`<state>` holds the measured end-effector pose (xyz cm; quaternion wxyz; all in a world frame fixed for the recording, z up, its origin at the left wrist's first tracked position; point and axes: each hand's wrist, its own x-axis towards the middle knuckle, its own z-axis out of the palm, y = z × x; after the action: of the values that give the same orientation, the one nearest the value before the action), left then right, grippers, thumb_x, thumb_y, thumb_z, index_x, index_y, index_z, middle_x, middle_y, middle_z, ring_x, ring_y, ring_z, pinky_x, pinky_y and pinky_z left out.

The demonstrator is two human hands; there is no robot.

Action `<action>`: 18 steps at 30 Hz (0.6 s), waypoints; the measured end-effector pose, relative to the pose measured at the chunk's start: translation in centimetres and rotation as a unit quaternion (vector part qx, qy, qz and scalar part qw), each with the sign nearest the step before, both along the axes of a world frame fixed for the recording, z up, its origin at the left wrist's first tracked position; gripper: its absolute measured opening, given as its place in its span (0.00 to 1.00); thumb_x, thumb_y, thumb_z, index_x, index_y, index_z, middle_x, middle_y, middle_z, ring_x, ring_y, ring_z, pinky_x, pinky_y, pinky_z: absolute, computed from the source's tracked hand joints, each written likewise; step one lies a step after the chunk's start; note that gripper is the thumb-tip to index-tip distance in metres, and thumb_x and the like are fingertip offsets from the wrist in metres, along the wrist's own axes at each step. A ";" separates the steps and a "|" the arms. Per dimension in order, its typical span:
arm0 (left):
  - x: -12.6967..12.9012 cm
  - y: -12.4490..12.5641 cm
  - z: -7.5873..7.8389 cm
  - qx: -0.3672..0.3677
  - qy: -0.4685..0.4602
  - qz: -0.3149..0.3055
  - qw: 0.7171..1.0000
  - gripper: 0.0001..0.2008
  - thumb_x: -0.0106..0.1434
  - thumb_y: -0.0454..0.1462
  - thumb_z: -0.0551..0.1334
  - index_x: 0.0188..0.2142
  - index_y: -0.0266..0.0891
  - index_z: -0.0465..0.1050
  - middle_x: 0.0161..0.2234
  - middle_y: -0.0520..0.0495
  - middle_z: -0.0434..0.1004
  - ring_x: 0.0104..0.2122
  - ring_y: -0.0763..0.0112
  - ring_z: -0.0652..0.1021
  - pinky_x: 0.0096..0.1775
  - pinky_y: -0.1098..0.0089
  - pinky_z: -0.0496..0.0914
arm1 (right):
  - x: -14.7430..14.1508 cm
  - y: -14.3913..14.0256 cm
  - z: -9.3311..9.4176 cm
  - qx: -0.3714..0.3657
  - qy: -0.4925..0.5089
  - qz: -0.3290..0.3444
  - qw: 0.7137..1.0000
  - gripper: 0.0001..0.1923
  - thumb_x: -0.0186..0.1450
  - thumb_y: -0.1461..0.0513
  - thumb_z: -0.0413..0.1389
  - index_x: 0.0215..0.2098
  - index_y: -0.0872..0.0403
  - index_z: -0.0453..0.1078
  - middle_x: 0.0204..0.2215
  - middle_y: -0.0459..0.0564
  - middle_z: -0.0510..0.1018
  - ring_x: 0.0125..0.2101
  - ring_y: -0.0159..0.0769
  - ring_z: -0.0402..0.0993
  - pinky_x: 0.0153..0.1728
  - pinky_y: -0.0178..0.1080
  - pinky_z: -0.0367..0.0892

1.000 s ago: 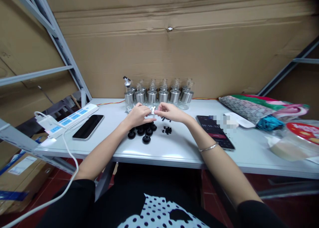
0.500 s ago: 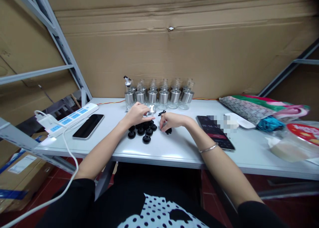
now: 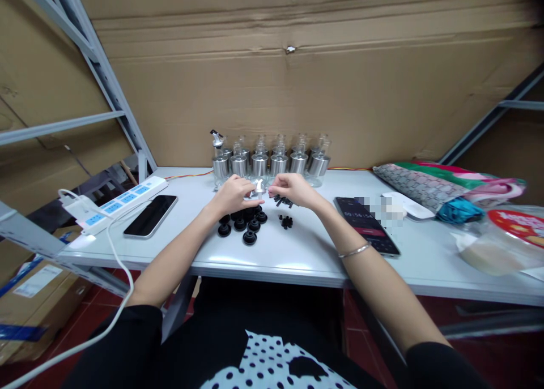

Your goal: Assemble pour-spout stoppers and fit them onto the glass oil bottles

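My left hand (image 3: 235,195) pinches a small silver spout piece (image 3: 257,187) above the white table (image 3: 297,253). My right hand (image 3: 294,188) is raised just right of it, fingertips closed on something small and dark that I cannot make out. Below my left hand lie several black round stoppers (image 3: 244,225). A little heap of tiny black parts (image 3: 286,222) lies under my right hand, and a few more black bits (image 3: 281,200) sit by its fingers. A row of glass bottles with steel sleeves (image 3: 272,162) stands behind both hands; the leftmost carries a pourer (image 3: 217,137).
A white power strip (image 3: 117,204) and a dark phone (image 3: 150,216) lie at the left. A second phone (image 3: 368,225) showing a timer lies at the right, beside a white device (image 3: 408,206), patterned fabric (image 3: 429,185) and plastic-wrapped packets (image 3: 501,242). Cardboard lines the back wall.
My right hand dropped to the heap of tiny black parts half a second ago, then rose back toward the silver piece. My left hand stayed put.
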<state>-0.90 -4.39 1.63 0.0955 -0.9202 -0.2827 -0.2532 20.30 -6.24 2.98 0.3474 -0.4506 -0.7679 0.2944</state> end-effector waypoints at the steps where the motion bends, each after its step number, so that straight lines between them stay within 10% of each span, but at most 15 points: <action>1: 0.0 0.0 0.0 0.002 0.000 -0.001 1.000 0.19 0.60 0.51 0.58 0.24 0.38 0.65 0.24 0.50 0.71 0.28 0.70 0.71 0.37 0.68 0.58 | -0.1 0.0 0.1 -0.001 0.044 -0.002 0.999 0.14 0.55 0.53 0.59 0.23 0.54 0.65 0.25 0.50 0.79 0.27 0.34 0.73 0.28 0.35 0.65; 18: 0.5 -0.7 0.1 0.024 -0.016 -0.018 0.999 0.19 0.61 0.52 0.57 0.24 0.39 0.64 0.23 0.50 0.70 0.27 0.70 0.70 0.36 0.68 0.60 | -0.8 0.6 0.1 0.015 0.205 -0.051 0.977 0.22 0.55 0.44 0.55 0.28 0.55 0.70 0.20 0.44 0.66 0.22 0.29 0.62 0.26 0.35 0.60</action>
<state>-0.38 -5.11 1.70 0.1083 -0.9185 -0.2617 -0.2758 19.53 -5.68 3.11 0.5189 -0.4139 -0.6608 0.3504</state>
